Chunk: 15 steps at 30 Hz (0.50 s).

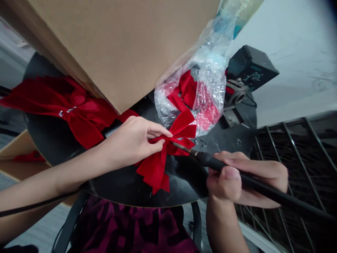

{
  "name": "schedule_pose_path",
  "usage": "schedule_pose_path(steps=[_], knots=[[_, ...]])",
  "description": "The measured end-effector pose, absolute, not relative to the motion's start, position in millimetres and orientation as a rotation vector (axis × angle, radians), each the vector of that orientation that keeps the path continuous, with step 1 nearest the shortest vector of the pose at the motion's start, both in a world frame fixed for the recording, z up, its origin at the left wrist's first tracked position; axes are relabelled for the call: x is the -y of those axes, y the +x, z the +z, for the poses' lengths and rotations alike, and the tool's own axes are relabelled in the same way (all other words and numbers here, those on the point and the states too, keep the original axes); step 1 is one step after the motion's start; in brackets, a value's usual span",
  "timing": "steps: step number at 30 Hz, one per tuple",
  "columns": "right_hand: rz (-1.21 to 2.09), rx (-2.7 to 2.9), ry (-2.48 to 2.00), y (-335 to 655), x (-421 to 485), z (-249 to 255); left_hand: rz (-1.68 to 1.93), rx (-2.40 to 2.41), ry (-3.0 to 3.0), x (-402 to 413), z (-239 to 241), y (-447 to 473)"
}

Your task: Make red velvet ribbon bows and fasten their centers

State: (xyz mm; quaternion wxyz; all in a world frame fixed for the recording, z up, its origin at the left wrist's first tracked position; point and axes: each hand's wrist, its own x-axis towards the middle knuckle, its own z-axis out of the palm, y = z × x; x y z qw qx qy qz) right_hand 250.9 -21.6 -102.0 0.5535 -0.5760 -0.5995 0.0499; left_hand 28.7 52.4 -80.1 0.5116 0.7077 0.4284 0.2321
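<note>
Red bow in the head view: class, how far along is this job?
Done, it seems: a large red bow lies on the black table, wire at its knot. In hand: the left hand pinches a smaller bow while the right hand holds a soldering iron with its tip against it. Still left: more red velvet inside the plastic bag.

Red bow (154, 168), black tabletop (181, 184), tan cardboard (113, 45), magenta-and-black patterned fabric (126, 228)
</note>
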Motion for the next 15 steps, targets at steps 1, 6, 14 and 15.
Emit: schedule_pose_path(steps=[1, 6, 14, 15], knots=[[0.027, 1.384, -1.329, 248, 21, -101, 0.559, -1.031, 1.725, -52, -81, 28], [-0.158, 1.277, -1.201, 237, 15, -99, 0.552, -1.040, 1.792, -52, -83, 27], [-0.096, 1.269, -1.092, 239, 14, -105, 0.595, -1.045, 1.789, -50, -83, 26], [-0.084, 1.268, -1.096, 240, 15, -105, 0.600, -1.044, 1.782, -50, -84, 25]])
